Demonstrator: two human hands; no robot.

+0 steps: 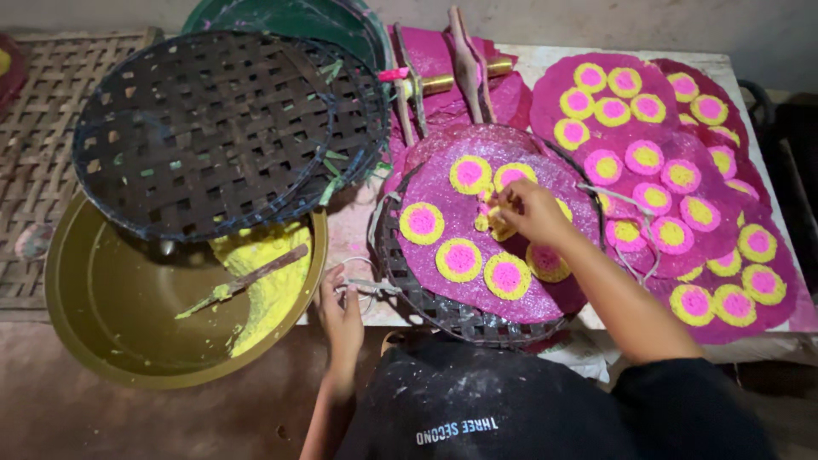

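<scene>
My right hand (527,211) rests on a magenta disc (494,170) that lies on a round woven tray (443,311). Its fingers pinch yellow paste at the disc's centre. Several yellow rings with pink centres (460,259) dot the disc around the hand. My left hand (341,313) grips the tray's near-left rim, beside a loop of string. A brass bowl (111,307) with yellow paste (273,290) and a stick (247,278) in it stands just left of that hand.
Dark woven trays (213,128) are stacked above the bowl. Finished magenta discs with yellow-pink rings (682,179) cover the table on the right. Wooden sticks and a brass roller (452,81) lie at the back. A woven mat (34,145) is at far left.
</scene>
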